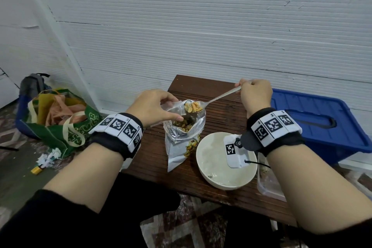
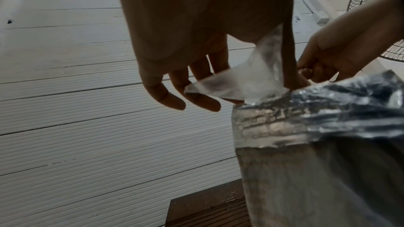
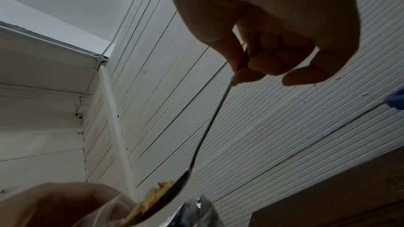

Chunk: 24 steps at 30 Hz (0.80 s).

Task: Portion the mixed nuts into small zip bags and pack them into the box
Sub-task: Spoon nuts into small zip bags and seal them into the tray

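A silver foil pouch of mixed nuts (image 1: 182, 143) stands open on the dark wooden table (image 1: 221, 110). My left hand (image 1: 155, 107) pinches a small clear zip bag (image 1: 174, 104) just above the pouch's mouth; the same zip bag (image 2: 247, 78) shows in the left wrist view beside the foil pouch (image 2: 306, 135). My right hand (image 1: 254, 92) grips the handle of a metal spoon (image 1: 219, 96), whose bowl, heaped with yellow nuts (image 1: 193, 107), sits at the zip bag's opening. From the right wrist, the spoon (image 3: 210, 122) slopes down to the nuts (image 3: 153, 199).
A white bowl (image 1: 209, 171) stands at the table's near right, looking empty. A clear plastic box (image 1: 267, 185) sits at the right edge, partly behind my forearm. A blue bin lid (image 1: 322, 123) lies right of the table. A green bag (image 1: 66, 125) sits on the floor, left.
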Each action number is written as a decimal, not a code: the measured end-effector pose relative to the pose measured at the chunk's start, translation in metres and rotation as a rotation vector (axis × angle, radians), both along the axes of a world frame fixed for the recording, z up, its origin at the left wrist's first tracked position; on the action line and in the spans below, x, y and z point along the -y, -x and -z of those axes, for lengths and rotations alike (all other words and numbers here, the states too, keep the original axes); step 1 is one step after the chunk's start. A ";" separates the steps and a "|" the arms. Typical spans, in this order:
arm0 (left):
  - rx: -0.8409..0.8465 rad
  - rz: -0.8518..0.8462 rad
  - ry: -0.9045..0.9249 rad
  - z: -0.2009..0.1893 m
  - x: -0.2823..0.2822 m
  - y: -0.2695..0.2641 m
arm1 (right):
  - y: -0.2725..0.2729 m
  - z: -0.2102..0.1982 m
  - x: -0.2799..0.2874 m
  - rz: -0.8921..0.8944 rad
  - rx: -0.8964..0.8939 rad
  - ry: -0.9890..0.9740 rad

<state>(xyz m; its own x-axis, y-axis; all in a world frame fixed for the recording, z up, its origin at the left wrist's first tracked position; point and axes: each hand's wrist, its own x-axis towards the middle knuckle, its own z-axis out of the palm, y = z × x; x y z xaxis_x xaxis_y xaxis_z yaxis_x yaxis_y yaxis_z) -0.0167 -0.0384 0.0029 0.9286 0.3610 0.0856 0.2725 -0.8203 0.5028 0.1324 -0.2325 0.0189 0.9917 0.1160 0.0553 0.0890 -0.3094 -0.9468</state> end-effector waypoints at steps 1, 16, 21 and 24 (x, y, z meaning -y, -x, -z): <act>-0.003 0.002 0.002 0.000 0.000 -0.001 | 0.001 0.000 -0.001 -0.011 0.006 -0.002; 0.168 -0.070 0.211 0.005 0.012 0.003 | 0.024 -0.016 -0.010 -0.350 0.355 -0.240; 0.125 -0.049 0.216 0.007 0.002 0.011 | 0.018 -0.013 -0.006 -0.196 0.388 -0.274; 0.054 -0.018 0.228 0.011 0.000 0.013 | 0.023 -0.001 -0.012 -0.320 0.440 -0.056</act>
<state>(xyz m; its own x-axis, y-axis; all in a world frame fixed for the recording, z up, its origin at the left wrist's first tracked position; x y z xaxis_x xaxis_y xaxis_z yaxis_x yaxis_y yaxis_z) -0.0300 -0.0386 -0.0079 0.9182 0.3929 0.0498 0.2533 -0.6793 0.6888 0.1093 -0.2200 0.0204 0.7891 0.3933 0.4718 0.5618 -0.1518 -0.8132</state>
